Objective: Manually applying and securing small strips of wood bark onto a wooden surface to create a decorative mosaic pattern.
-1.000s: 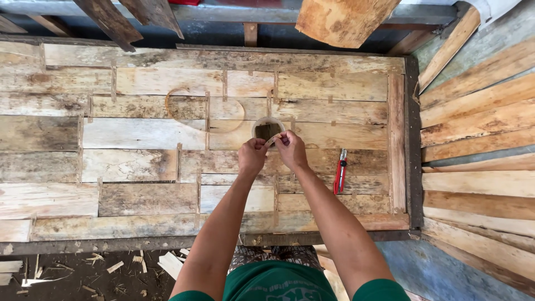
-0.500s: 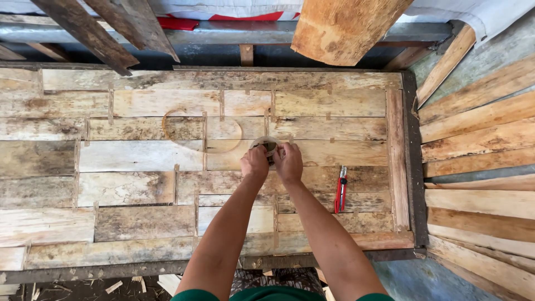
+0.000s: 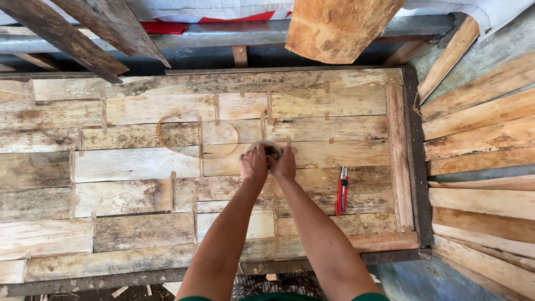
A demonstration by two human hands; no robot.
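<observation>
1. Patchwork tabletop [image 3: 139,184] of weathered, pale and grey reclaimed wooden boards, set in a dark frame; fills most of the view. Short planks are butted edge to edge in rows, giving one flat working face. A faint curved line, part of a circle, is marked on the boards left of centre.

2. Stack of long, light-brown wooden planks [image 3: 485,145], leaning or laid along the right side, just outside the frame; apparently stock kept within reach.

3. Thick orange-brown slab of cut timber [image 3: 340,25], overhanging the far edge at top centre, with dark rough beams [image 3: 72,30] crossing at top left.

4. Two bare forearms, extending from the bottom edge to the middle of the tabletop, both reaching for the same spot.

5. Left hand [image 3: 253,165] and right hand [image 3: 284,164], side by side and touching, fingers curled narrow around one small item. Both appear to press it down onto the boards, probably to steady it in place.

6. Small round, dark-centred object with a pale rim [image 3: 267,147], at the centre of the tabletop, just beyond the knuckles and largely covered by them; its kind cannot be told.

7. Red-handled slim hand tool [image 3: 341,190], perhaps a utility knife, lying flat on the boards well right of the hands, untouched, parallel to the frame edge, parked within easy reach.
</observation>
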